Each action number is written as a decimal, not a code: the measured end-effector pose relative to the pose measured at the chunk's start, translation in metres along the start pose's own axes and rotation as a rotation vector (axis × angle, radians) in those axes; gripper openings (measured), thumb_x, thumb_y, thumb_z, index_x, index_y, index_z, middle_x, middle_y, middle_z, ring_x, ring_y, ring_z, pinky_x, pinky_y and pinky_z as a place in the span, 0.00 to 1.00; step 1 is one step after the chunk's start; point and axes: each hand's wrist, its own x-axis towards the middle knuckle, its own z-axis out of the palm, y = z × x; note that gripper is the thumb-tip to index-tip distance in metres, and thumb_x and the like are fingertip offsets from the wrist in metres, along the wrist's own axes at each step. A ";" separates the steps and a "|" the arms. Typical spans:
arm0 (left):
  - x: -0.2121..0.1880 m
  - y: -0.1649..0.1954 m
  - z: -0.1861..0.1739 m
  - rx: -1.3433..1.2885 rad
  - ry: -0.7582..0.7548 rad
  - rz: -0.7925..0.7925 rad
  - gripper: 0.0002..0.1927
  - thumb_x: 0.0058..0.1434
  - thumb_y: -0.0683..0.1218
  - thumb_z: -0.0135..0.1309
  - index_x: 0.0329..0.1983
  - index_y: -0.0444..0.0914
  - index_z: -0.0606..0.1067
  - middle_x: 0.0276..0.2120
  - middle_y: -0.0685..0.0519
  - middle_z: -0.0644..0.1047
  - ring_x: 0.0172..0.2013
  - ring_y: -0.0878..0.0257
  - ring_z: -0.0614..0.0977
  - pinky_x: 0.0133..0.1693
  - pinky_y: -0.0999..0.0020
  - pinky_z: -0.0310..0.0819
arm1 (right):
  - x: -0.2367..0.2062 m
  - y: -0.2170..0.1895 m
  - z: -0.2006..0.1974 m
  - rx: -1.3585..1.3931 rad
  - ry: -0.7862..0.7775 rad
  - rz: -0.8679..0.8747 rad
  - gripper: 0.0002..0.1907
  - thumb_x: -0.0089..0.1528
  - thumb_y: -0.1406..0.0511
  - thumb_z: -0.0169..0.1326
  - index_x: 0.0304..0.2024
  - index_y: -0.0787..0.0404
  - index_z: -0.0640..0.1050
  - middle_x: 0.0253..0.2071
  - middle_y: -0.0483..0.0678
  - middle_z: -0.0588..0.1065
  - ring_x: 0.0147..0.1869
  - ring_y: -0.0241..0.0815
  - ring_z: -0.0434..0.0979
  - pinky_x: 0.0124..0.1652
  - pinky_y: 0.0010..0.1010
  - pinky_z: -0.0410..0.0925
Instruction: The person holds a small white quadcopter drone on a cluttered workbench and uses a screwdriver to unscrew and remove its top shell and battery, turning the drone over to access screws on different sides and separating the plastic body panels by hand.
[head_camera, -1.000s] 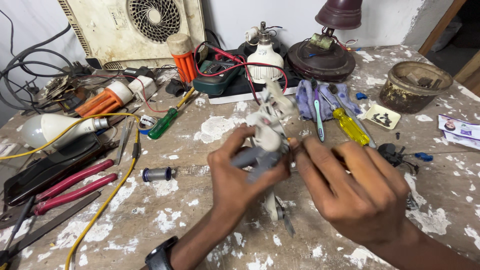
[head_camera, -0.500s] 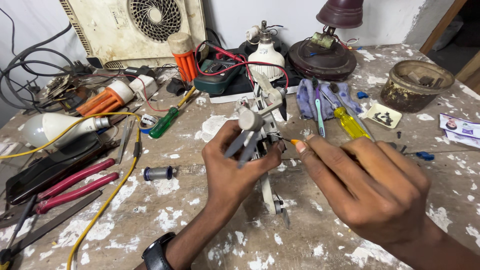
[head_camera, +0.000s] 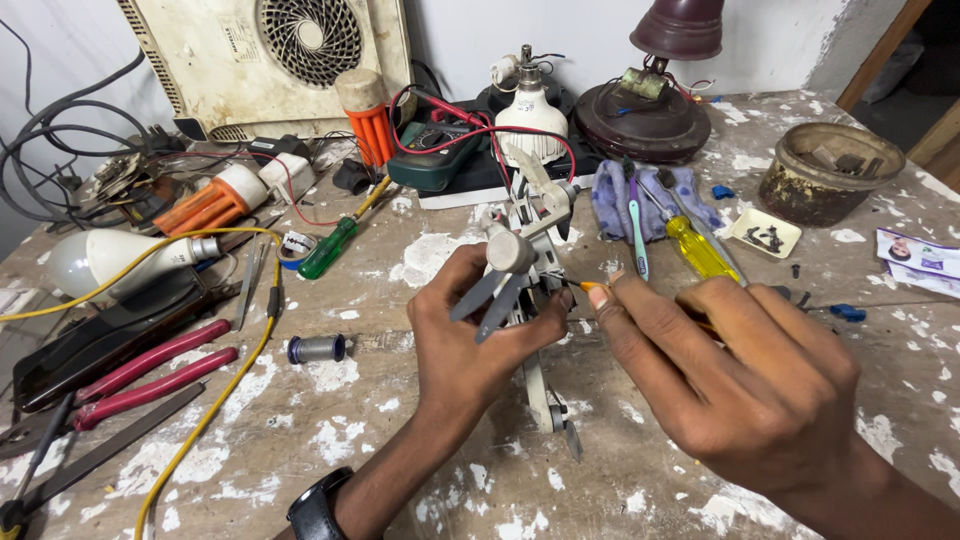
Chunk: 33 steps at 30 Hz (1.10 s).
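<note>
Plug assembly (head_camera: 520, 262), grey-white with prongs, sits mid-tabletop, held up off the surface. Left hand (head_camera: 470, 340) closed around its body; right hand (head_camera: 740, 370) pinches a thin orange-tipped tool (head_camera: 592, 287) at its side. Looks mid-job: housing appears open, nothing refitted yet. Round brown bowl (head_camera: 830, 170) near the right edge holds small scraps; small cream tray (head_camera: 765, 232) beside it holds dark screws or bits, can't tell which.

Flat white and purple packet (head_camera: 922, 262) at the table's right edge, printed with a small picture; pale rectangular label (head_camera: 238, 23) on the cream fan housing at the back wall, left of its round grille.
</note>
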 end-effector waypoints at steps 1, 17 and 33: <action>0.000 -0.001 0.000 0.015 -0.004 0.001 0.26 0.43 0.48 0.67 0.46 0.33 0.80 0.34 0.49 0.85 0.33 0.64 0.86 0.39 0.68 0.84 | 0.000 0.001 -0.001 -0.003 -0.008 -0.017 0.09 0.56 0.69 0.63 0.39 0.60 0.87 0.43 0.45 0.82 0.32 0.39 0.75 0.29 0.28 0.66; -0.011 0.001 0.002 0.074 -0.038 0.008 0.25 0.46 0.48 0.70 0.45 0.33 0.78 0.28 0.52 0.85 0.27 0.67 0.85 0.30 0.71 0.82 | -0.012 -0.028 0.003 -0.251 -0.065 -0.114 0.10 0.57 0.70 0.60 0.39 0.68 0.86 0.39 0.53 0.82 0.30 0.37 0.73 0.26 0.23 0.64; -0.012 0.000 0.008 0.151 -0.013 0.047 0.26 0.49 0.50 0.71 0.46 0.34 0.77 0.26 0.51 0.85 0.24 0.68 0.85 0.26 0.71 0.80 | -0.010 -0.043 0.009 -0.103 -0.136 0.107 0.14 0.52 0.75 0.57 0.41 0.73 0.82 0.44 0.57 0.80 0.36 0.44 0.81 0.32 0.31 0.76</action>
